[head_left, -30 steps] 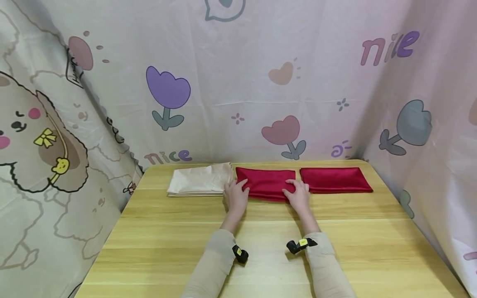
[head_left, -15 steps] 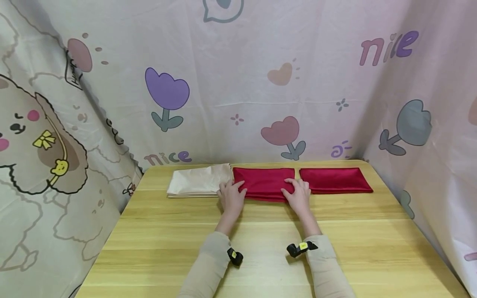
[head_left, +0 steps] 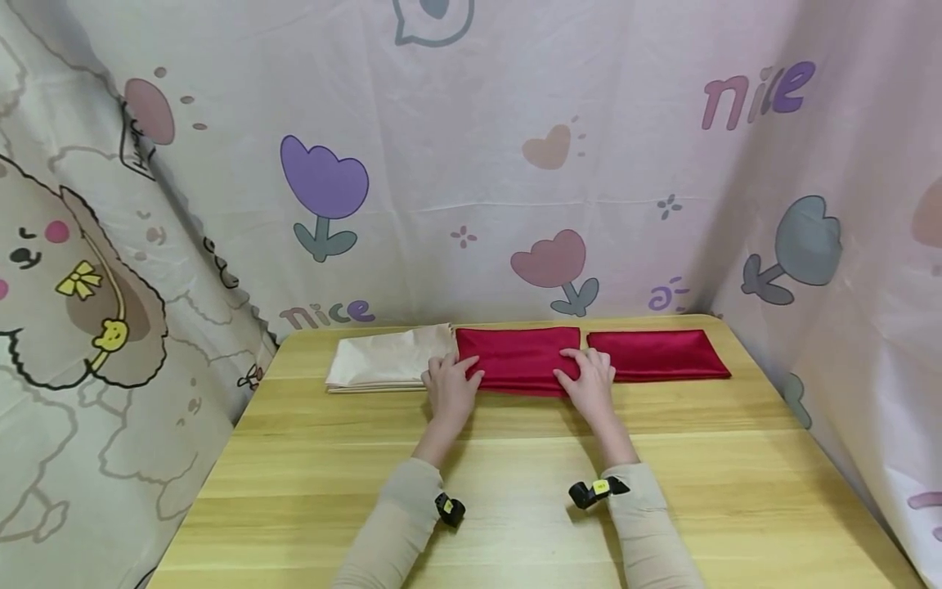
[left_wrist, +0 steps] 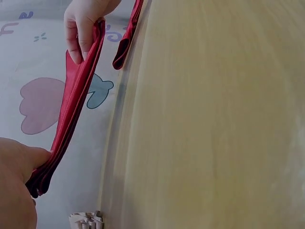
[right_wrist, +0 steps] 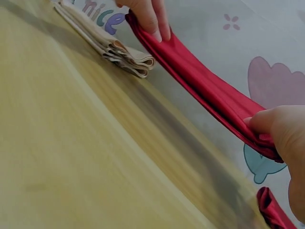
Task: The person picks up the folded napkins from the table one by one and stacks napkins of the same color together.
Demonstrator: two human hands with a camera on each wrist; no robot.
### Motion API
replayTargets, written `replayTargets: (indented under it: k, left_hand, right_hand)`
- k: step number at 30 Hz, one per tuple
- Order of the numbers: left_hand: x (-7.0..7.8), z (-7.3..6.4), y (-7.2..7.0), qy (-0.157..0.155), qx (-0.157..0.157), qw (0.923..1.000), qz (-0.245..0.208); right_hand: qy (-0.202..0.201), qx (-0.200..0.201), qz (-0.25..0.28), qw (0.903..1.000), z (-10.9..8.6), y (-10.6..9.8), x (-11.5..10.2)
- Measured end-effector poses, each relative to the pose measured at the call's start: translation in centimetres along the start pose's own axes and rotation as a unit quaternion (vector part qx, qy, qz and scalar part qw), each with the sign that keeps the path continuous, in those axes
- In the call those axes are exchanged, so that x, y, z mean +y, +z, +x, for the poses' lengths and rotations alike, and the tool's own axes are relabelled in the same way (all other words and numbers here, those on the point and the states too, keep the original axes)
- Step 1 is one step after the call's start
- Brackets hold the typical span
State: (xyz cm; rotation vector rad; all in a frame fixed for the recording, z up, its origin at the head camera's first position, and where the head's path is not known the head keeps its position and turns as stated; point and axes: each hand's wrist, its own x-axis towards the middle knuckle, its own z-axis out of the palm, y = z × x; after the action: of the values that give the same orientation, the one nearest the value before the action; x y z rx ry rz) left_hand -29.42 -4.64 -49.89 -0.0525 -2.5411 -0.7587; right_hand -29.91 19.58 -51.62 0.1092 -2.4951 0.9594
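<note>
A folded red satin cloth (head_left: 518,356) is held level by its two ends, and both wrist views show it raised off the table. My left hand (head_left: 450,388) pinches its left end, with the thumb (left_wrist: 38,155) on top in the left wrist view. At the other end my right hand (head_left: 591,383) grips it, thumb (right_wrist: 259,121) on top of the layers in the right wrist view. To the left lies a folded cream cloth (head_left: 390,357), overlapped by my left fingers in the head view. A second folded red cloth (head_left: 655,356) rests on the right.
The wooden table (head_left: 515,523) carries the cloths along its far edge. Behind it hangs a pale printed curtain (head_left: 427,164), close to that edge, and more curtain closes in both sides. Each sleeve cuff bears a small black camera (head_left: 450,509).
My left hand has shifted a little to the left, and the red cloth's left end has moved with it toward the cream cloth. My right hand keeps its grip almost in place.
</note>
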Motion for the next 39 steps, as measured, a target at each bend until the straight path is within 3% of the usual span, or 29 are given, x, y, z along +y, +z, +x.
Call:
replayTargets:
  k: [21,39]
  left_hand:
    - [1.2,0.2,-1.2,0.100,0.015,0.9947,0.018]
    - [2.8,0.0,-1.1,0.193,0.033,0.9781,0.071]
  right_hand:
    - [-0.092,0.037,-0.052,0.9937,0.4,-3.4,-0.1]
    - [-0.132,0.061,-0.086,0.9857,0.0,-6.5,0.7]
